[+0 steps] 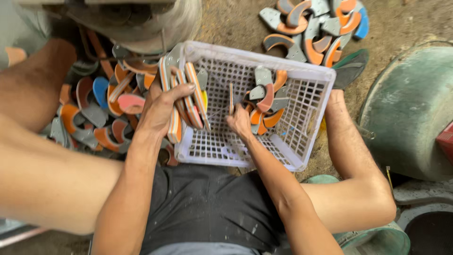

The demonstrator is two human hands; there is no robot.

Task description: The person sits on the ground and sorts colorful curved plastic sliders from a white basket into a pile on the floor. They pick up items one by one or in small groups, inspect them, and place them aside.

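While left hand (163, 106) clamps curved-piece stack (186, 101), right hand (239, 122) pinches thin strip (231, 98) inside white crate (309, 75).

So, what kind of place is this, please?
Probably a small informal workshop, worked at floor level: a bare dirt floor, heaps of curved foam offcuts, and a white crate where the left hand holds a stack.

No labels, signs or screens show. Well to the right of the fingers, at the picture's edge, a red corner (446, 140) pokes in, possibly a box or package.
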